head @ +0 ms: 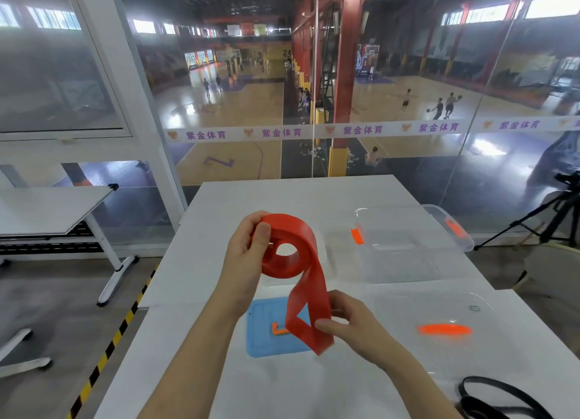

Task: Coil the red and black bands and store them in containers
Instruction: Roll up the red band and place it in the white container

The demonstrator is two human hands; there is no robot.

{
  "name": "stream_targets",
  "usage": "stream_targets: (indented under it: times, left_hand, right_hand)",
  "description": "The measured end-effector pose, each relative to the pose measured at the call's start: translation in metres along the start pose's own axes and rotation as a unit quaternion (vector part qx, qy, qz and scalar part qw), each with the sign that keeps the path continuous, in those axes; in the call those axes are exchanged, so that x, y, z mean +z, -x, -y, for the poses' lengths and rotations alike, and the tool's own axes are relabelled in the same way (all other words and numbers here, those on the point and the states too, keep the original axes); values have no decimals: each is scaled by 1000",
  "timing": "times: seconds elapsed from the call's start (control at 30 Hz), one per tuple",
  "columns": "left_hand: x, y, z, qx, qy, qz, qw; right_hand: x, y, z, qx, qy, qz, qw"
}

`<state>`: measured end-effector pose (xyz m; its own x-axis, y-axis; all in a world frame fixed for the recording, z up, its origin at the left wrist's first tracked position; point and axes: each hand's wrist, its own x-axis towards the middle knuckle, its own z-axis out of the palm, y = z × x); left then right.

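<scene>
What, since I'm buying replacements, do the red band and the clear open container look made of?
The red band looks like thin rubber or latex, smooth with slight sheen: it coils and twists limply. The clear container looks like rigid transparent plastic, glossy: the table shows through its walls.

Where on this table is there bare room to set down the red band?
Free for the red band: the table's far strip, beyond the clear container, and its left side, from the blue lid out to the table edge. Crowded: the right side, where the clear container, the clear lid and the black band lie close together.
</scene>
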<state>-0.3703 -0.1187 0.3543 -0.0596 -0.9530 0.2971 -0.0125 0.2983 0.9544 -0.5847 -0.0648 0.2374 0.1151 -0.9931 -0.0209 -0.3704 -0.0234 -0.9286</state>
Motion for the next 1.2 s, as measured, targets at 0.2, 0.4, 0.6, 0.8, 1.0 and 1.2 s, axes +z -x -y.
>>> stream_targets:
  times: [0.2,0.4,0.6,0.8,1.0,1.2]
  left_hand:
    - [1,-11,-9,-5,30,-46,998]
    - [1,-31,-6,-37,95,-88,991]
    - [-6,-41,-6,-47,157,-94,982]
    - [-15,-52,-3,-49,157,-116,980]
    - [-40,-63,0,-33,162,-168,972]
    - [-62,-71,11,-21,149,-209,966]
  right_hand:
    - [11,-13,-22,66,41,12,997]
    - [18,-15,-43,78,62,29,995]
    - [19,-20,-66,88,108,64,988]
    - [21,-23,-73,66,81,-4,994]
    - [5,-22,-66,57,-5,-169,984]
    - [-14,-24,-58,31,-71,-332,940]
